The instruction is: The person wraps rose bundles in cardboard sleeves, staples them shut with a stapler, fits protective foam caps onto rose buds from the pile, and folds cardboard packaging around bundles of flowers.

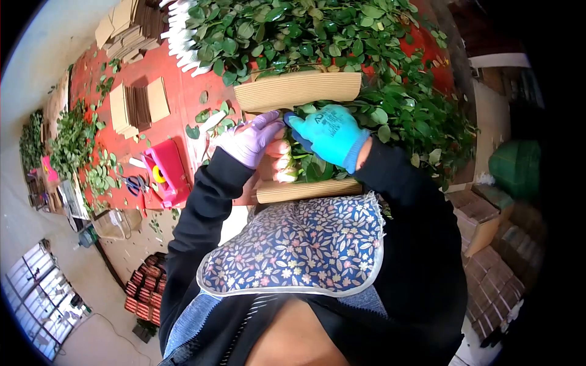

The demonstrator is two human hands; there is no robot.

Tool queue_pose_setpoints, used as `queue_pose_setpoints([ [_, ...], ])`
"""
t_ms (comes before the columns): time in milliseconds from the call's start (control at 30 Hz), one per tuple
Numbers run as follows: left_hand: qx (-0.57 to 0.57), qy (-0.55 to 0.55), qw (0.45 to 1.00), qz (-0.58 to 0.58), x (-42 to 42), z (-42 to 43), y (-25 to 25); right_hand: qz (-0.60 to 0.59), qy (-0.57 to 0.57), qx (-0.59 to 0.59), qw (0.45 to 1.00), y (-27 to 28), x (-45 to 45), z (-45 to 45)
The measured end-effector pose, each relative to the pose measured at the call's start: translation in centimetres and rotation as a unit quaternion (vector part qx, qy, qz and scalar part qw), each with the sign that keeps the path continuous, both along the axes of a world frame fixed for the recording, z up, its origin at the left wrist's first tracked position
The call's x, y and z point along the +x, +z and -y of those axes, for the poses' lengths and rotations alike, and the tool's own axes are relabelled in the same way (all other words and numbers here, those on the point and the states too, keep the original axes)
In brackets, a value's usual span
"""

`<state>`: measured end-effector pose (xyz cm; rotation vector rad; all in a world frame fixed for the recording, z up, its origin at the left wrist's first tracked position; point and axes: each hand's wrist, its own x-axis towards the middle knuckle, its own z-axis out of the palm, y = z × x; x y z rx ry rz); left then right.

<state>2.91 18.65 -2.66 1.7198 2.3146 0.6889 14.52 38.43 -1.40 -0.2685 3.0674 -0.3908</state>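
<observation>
My left hand [247,143], in a thin purple glove, has its fingers drawn together at the top of a row of pale pink roses [284,163]. My right hand [332,134], in a turquoise work glove with dark fingertips, is closed just across from it, and the two hands' fingertips meet or nearly meet. What is pinched between them is hidden. The roses lie on corrugated cardboard [299,90], whose far side curls up beyond my hands. Its near edge [308,191] rises close to my apron. Leafy stems run rightward beneath my right hand.
A large heap of leafy stems [293,36] covers the table's far side. On the red tabletop [174,91] at left are folded cardboard pieces [139,107], a pink box holding yellow tape [168,172] and pruning shears [137,185]. White-wrapped bundles [182,39] stick out beside the leaves.
</observation>
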Motion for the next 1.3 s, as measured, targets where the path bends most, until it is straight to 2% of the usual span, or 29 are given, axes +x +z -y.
queue_pose_setpoints([
  [67,-0.025,-0.027,0.999,0.009,-0.2,0.2,0.6,0.034,0.013,0.011,0.999,2.9,0.1,0.4],
  [100,-0.017,-0.039,0.997,0.062,-0.5,0.1,0.6,0.023,0.023,-0.005,0.999,3.3,0.3,0.3],
  [267,-0.038,-0.037,0.994,0.092,-0.6,0.0,0.4,0.043,0.05,-0.001,0.998,0.7,0.4,0.5],
  [333,-0.058,-0.035,0.994,0.087,-0.3,-0.1,0.5,0.028,0.043,0.016,0.999,0.9,0.4,1.0],
  [367,-0.056,-0.025,0.995,0.082,-0.2,-0.2,0.6,0.031,0.037,-0.012,0.999,1.5,0.6,1.0],
  [533,-0.068,-0.001,0.992,0.106,-0.4,-0.3,-0.2,0.07,0.113,0.001,0.991,2.5,1.2,1.6],
  [567,-0.057,0.018,0.984,0.17,0.0,-0.2,-1.0,0.092,0.109,0.045,0.989,2.0,1.5,2.3],
  [600,-0.053,-0.001,0.99,0.132,-0.2,-0.2,-0.8,0.114,0.105,0.087,0.984,1.1,1.6,2.6],
  [633,-0.047,-0.019,0.994,0.093,-0.3,-0.1,-0.6,0.048,0.137,0.046,0.988,0.0,1.7,2.5],
  [667,-0.044,-0.013,0.995,0.094,-0.3,-0.3,-0.4,0.063,0.124,0.089,0.986,-0.8,2.0,2.4],
  [700,-0.067,0.036,0.972,0.223,-0.1,-0.3,-0.2,0.052,0.118,0.067,0.989,-1.1,2.1,2.5],
  [800,-0.069,0.074,0.936,0.337,0.1,-0.5,-1.3,0.042,0.111,0.039,0.992,-1.7,2.0,2.5],
  [933,-0.058,0.042,0.963,0.261,-0.3,-0.3,-1.1,0.065,0.118,0.016,0.991,-1.4,1.2,3.0],
  [1033,-0.018,-0.011,0.992,0.124,-0.3,-0.1,-0.4,0.007,0.115,0.007,0.993,-1.5,1.4,2.7],
  [1100,-0.015,-0.019,0.993,0.112,-0.3,0.0,-0.3,-0.031,0.118,-0.005,0.993,-1.3,1.3,2.8],
  [1267,0.022,-0.032,0.991,0.126,0.0,0.5,-0.3,0.047,0.103,0.045,0.993,-1.5,1.8,3.1],
  [1300,-0.03,-0.028,0.99,0.135,0.2,0.2,0.5,0.05,0.11,0.043,0.992,-1.2,1.8,3.1],
])
